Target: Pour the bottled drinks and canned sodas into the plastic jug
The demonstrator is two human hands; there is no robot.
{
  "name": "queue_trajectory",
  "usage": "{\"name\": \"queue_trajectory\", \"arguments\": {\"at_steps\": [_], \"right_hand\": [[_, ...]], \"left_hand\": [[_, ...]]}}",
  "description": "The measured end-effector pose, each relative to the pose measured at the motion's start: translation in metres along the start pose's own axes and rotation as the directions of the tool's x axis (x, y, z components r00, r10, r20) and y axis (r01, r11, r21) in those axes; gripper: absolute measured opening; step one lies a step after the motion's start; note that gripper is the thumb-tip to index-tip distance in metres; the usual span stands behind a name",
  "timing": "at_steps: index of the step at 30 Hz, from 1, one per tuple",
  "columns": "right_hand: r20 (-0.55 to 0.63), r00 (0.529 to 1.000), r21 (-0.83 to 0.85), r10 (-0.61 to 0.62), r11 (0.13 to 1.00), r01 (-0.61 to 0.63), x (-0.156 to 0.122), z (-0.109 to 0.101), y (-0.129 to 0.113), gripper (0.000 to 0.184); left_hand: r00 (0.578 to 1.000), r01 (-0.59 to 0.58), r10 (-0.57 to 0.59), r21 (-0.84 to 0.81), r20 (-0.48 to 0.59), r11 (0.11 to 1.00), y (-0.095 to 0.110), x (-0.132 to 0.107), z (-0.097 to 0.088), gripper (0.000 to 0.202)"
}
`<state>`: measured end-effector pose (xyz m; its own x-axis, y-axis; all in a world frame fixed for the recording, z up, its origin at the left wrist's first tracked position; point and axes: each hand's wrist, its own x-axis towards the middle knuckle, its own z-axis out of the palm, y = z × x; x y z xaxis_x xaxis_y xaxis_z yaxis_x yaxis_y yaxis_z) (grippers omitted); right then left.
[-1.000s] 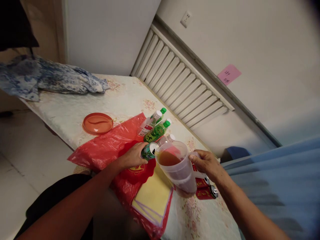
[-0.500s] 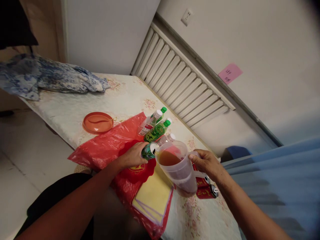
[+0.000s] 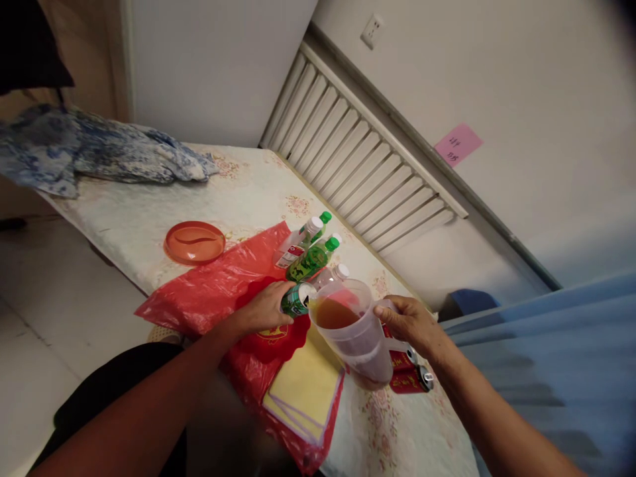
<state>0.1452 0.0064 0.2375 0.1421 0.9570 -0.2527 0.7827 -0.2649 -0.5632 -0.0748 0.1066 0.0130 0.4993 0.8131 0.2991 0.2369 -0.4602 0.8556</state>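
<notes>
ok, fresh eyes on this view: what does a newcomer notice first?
Probably the translucent pitcher of amber liquid near the middle, its handle in the right hand, with the left hand holding a green can close to its rim. Next, the bright red plastic bag spread on the table around the left hand, and the green-labelled bottle just beyond the can.

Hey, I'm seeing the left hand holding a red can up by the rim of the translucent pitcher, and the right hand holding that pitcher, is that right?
Not quite: the head view shows that the can in the left hand is green, not red. The right hand does hold the translucent pitcher.
</notes>
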Motion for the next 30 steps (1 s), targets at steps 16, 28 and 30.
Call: {"name": "queue_trajectory", "arguments": {"at_steps": [16, 28, 30], "right_hand": [[0.017, 1.0, -0.008, 0.0, 1.0, 0.0, 0.0005, -0.0018, 0.0014, 0.054], [0.033, 0.999, 0.011, 0.029, 1.0, -0.029, 0.0006, -0.0002, -0.0007, 0.055], [0.036, 0.999, 0.011, 0.033, 0.999, -0.033, 0.0011, -0.0001, -0.0004, 0.055]], "left_hand": [[1.0, 0.001, -0.001, -0.019, -0.006, 1.0, -0.0008, 0.0002, 0.0004, 0.067], [1.0, -0.003, 0.003, -0.007, -0.005, 1.0, 0.0006, -0.0002, -0.0002, 0.065], [1.0, 0.006, -0.006, -0.01, 0.001, 1.0, 0.0001, 0.0, 0.0001, 0.066]]}}
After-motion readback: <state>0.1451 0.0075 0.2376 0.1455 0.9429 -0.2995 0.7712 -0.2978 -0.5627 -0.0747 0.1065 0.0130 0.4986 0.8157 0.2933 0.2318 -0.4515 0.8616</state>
